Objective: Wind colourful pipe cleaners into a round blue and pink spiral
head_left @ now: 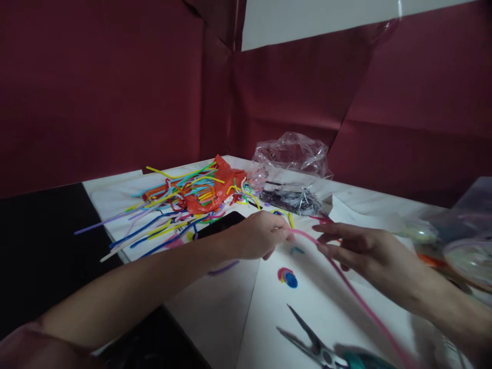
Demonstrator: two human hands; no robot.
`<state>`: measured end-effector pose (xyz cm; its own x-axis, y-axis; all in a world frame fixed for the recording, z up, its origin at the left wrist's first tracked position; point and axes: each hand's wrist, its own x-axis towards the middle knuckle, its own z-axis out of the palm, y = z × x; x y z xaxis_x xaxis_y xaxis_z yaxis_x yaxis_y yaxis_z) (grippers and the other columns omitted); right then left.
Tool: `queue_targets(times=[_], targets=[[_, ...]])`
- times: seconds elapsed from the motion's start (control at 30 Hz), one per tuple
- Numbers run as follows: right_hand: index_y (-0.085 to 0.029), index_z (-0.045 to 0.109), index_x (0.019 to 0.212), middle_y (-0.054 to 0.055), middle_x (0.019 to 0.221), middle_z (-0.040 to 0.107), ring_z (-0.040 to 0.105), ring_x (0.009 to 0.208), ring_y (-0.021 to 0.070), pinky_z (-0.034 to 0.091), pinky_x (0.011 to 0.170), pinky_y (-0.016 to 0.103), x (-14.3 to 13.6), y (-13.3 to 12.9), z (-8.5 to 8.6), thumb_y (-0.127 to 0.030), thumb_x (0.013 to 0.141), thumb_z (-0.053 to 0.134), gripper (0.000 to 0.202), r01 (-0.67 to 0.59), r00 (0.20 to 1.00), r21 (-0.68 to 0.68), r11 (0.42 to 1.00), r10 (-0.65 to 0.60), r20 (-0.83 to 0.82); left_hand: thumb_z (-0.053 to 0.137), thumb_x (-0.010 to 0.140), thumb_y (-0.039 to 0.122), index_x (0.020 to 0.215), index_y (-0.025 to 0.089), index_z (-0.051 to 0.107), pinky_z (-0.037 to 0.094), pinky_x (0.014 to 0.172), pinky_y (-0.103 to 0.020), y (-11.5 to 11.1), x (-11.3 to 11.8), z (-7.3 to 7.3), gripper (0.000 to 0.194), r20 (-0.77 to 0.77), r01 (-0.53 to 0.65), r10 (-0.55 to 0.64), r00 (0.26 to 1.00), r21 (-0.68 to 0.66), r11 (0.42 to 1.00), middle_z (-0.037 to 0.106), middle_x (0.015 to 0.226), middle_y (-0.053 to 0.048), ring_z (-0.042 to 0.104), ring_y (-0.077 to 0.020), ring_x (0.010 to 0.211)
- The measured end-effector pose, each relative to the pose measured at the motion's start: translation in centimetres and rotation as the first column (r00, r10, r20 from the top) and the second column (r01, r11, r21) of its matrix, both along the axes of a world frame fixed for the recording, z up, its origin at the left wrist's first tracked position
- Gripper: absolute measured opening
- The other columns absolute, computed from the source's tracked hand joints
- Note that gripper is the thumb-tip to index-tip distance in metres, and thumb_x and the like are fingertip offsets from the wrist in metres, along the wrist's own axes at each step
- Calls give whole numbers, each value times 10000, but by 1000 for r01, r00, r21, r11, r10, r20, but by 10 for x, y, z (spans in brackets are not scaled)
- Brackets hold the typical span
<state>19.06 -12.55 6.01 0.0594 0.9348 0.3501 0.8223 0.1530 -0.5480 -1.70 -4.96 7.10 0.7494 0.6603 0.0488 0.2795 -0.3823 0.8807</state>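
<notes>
The left hand (258, 234) was closed in a pinch on one end of a long pink fuzzy pipe cleaner (346, 282), thumb and fingers pressed together at its tip. The right hand (357, 248) lay just to the right with fingers stretched out and loosely parted, the fingertips touching the same pink stem without clearly clamping it. From there the stem ran down toward the near right edge of the white table (215, 312). By the look of it, the stem was being drawn straight between the two hands, and shaping it further would call for a firmer hold by the right.

Near the hands, a small coiled disc of blue, yellow and pink (288, 277) lay flat on the white sheet. Grey metal scissors with teal handles (319, 346) lay at the near edge, blades open. Farther left was a loose heap of many-coloured pipe cleaners (172, 205) around a crumpled orange plastic bag (215, 192), with a clear plastic bag (292, 154) beyond at the far side.
</notes>
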Motion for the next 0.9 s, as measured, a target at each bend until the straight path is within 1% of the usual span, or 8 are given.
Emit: queue_targets(times=[0.1, 0.23, 0.33, 0.4, 0.47, 0.6, 0.73, 0.9], targets=[[-162, 659, 741, 56, 614, 552, 471, 495, 150, 413, 446, 235, -16, 6, 6, -824, 693, 483, 687, -98, 992, -50, 994, 94, -81, 398, 867, 181, 772, 123, 571, 257, 400, -163, -3, 7, 0, 207, 48, -10, 11, 999, -16, 1000, 436, 394, 76, 345, -60, 364], [-157, 625, 695, 56, 581, 530, 454, 500, 145, 379, 440, 225, -10, 17, 10, -900, 617, 491, 759, -108, 982, -60, 992, 97, -159, 370, 857, 156, 803, 143, 509, 246, 376, -158, -2, 5, -6, 150, 66, -30, 37, 997, -102, 994, 485, 431, 76, 360, -52, 331], [-157, 616, 637, 40, 531, 499, 410, 457, 124, 339, 410, 213, -4, 24, 2, -876, 573, 555, 725, -110, 978, -108, 988, 88, -187, 425, 794, 97, 783, 136, 524, 307, 402, -152, -1, 2, -13, 107, 36, -25, 32, 999, -180, 983, 548, 507, 53, 485, -60, 401], [-155, 618, 615, 32, 513, 492, 381, 432, 110, 315, 391, 206, -5, 27, -6, -832, 567, 598, 679, -117, 976, -147, 982, 86, -200, 517, 733, 77, 708, 120, 550, 327, 427, -145, 2, 0, -18, 60, 22, -33, 39, 999, -206, 978, 546, 527, 47, 504, -54, 449], [-153, 615, 607, 29, 511, 491, 374, 423, 104, 308, 384, 201, -8, 28, -14, -801, 571, 621, 649, -129, 971, -173, 976, 89, -221, 593, 711, 118, 659, 113, 559, 314, 421, -143, 6, 1, -23, 63, 16, -59, 64, 998, -218, 974, 509, 503, 56, 466, -45, 442], [-150, 590, 620, 31, 511, 473, 395, 413, 113, 323, 367, 210, -15, 27, -18, -845, 594, 591, 695, -163, 954, -195, 967, 104, -280, 663, 720, 238, 755, 122, 578, 274, 386, -147, 17, 6, -33, 148, 19, -69, 76, 997, -244, 967, 461, 469, 89, 376, -32, 384], [-151, 564, 643, 49, 551, 502, 428, 428, 128, 370, 385, 229, -18, 28, -18, -876, 618, 542, 725, -168, 950, -192, 967, 107, -293, 701, 691, 220, 674, 122, 598, 294, 391, -143, 25, 15, -41, 143, 11, 10, -7, 1000, -268, 963, 475, 450, 78, 414, -34, 389], [-172, 581, 743, 42, 597, 539, 469, 490, 150, 389, 431, 235, -20, 24, -29, -765, 705, 473, 604, -121, 981, -179, 976, 90, -172, 642, 735, 158, 583, 126, 545, 332, 391, -145, 33, 24, -47, 183, -39, -25, 14, 999, -286, 958, 457, 396, 71, 441, -47, 363]])
